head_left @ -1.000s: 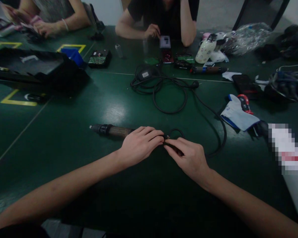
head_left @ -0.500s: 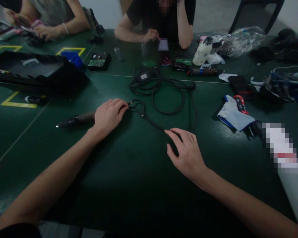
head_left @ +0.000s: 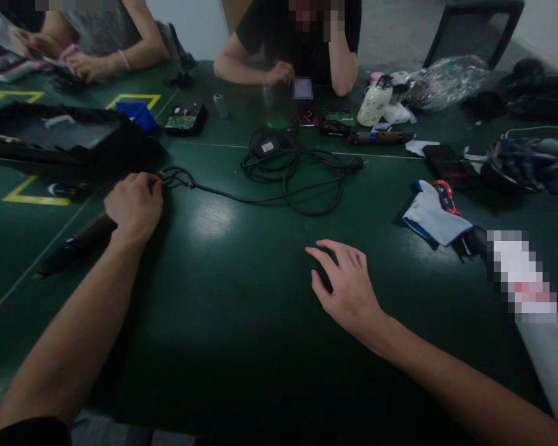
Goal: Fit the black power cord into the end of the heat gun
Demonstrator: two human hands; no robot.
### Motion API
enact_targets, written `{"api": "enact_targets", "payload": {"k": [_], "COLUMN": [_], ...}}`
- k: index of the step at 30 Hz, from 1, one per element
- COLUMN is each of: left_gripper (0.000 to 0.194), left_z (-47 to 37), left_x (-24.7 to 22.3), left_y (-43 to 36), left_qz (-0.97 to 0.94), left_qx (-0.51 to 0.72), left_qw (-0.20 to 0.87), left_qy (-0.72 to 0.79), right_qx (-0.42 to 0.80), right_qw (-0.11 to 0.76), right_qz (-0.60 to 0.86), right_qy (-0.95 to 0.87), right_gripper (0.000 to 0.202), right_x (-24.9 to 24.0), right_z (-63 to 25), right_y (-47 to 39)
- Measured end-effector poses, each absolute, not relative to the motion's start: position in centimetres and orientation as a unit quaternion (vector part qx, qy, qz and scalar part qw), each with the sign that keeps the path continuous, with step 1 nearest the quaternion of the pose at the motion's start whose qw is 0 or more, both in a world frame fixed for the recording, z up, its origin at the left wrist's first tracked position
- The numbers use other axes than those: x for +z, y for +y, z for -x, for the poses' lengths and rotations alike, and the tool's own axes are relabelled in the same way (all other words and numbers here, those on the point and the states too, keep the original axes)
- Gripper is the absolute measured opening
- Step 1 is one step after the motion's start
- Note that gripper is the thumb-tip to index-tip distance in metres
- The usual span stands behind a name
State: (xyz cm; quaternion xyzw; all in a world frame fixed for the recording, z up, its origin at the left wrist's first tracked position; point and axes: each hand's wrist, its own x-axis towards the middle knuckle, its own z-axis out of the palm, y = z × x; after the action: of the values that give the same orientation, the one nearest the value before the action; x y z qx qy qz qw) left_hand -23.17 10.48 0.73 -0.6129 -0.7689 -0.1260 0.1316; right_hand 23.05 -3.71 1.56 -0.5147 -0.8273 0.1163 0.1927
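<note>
The left hand (head_left: 134, 204) has travelled well to the left across the green tabletop (head_left: 242, 297) since the last frame, taking the dark tool (head_left: 81, 241) with it. The tool now lies aslant at the left, in front of the black tray (head_left: 51, 130), its tip pointing toward the near left. The left hand is closed over the tool's rear end, with fingertips at the loop of the black cord (head_left: 227, 195). The cord, which had reached the right fingertips half a second ago, now runs in a long, shallow line to the coil by the black adapter (head_left: 266, 146) and the plug (head_left: 357, 163). The right hand (head_left: 348, 282) has barely moved; it is released, fingers spread and bent, holding nothing. Whether it touches the tabletop is unclear. The left hand hides the tool's back end, so the exact grip cannot be made out, and the tool's tip is dark and blurred. The tray is cut off by the left edge and covers part of the blue box (head_left: 137, 116). The person (head_left: 302, 46) opposite is cut off at the top. At the right, beyond the glove (head_left: 432, 214), coarse squares mask part of a white object (head_left: 546, 353).
</note>
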Motion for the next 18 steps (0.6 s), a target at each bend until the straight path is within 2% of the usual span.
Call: {"api": "enact_targets", "payload": {"k": [8,13,18], "left_gripper": [0.049,0.040,0.028], "left_z": [23.2,18.4,11.7], "left_x": [1.2,1.9,1.6], "left_y": [9.8,9.3,8.1], "left_qz": [0.592,0.669,0.719], "left_qx": [-0.114,-0.090,-0.071], "left_qw": [0.136,0.143,0.103], "left_qy": [-0.786,-0.724,-0.683], "right_qx": [0.111,0.120,0.144], "right_qw": [0.198,0.214,0.258], "right_qz": [0.510,0.502,0.474], "right_qy": [-0.830,-0.829,-0.829], "right_gripper": [0.041,0.039,0.037], "right_x": [1.3,1.6,1.9], "right_z": [-23.0,-22.8,-22.7], "right_y": [-3.6,-3.6,-3.7]}}
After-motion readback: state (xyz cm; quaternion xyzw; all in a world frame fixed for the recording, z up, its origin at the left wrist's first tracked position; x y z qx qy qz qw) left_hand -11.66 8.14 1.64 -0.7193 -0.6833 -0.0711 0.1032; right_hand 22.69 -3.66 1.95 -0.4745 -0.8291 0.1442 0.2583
